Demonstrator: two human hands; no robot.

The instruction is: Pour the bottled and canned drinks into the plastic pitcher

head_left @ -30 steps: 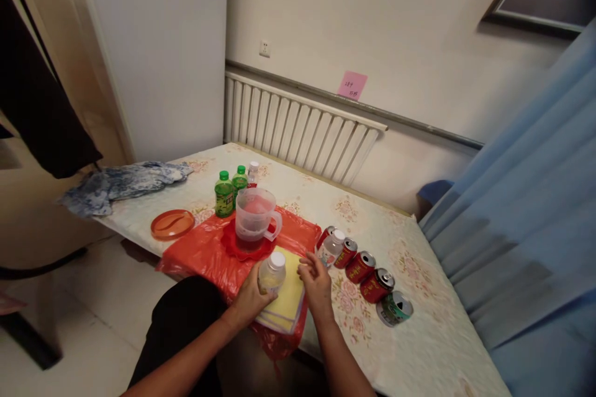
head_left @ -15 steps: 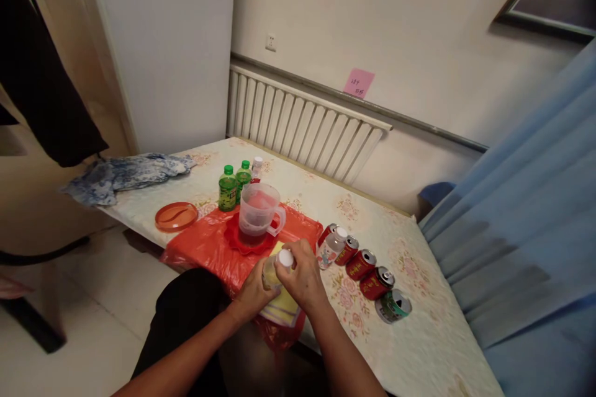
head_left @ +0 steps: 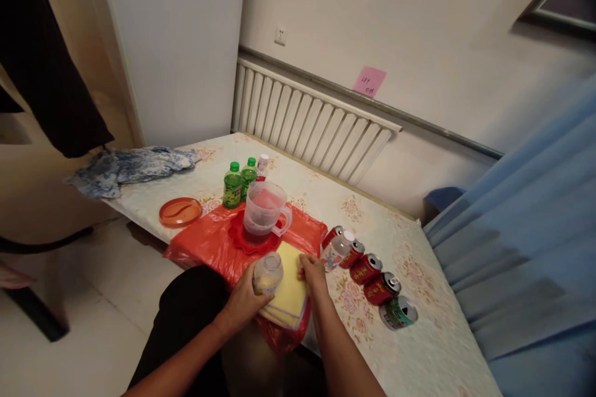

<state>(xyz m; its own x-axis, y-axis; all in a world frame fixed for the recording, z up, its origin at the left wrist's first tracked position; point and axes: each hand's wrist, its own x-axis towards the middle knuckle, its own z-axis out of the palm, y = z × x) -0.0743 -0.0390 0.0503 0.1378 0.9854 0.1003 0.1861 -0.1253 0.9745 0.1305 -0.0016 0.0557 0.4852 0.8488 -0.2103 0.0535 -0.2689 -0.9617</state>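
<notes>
My left hand is wrapped round a clear plastic bottle with an open, uncapped mouth, tilted a little. To its right, my right hand has its fingers curled together above the edge of a yellow cloth; whatever they hold is hidden, and the white cap does not show. Just beyond the bottle stands a clear measuring jug with dark red liquid low inside it, on a red scalloped dish.
Two green bottles and a white-capped bottle stand behind the jug. A row of cans and another capped bottle are at right. An orange lid lies left of the red plastic sheet.
The white cap has come off the bottle in my left hand. My right hand has drawn away from the bottle to the right, over the cloth. The view has shifted slightly.
</notes>
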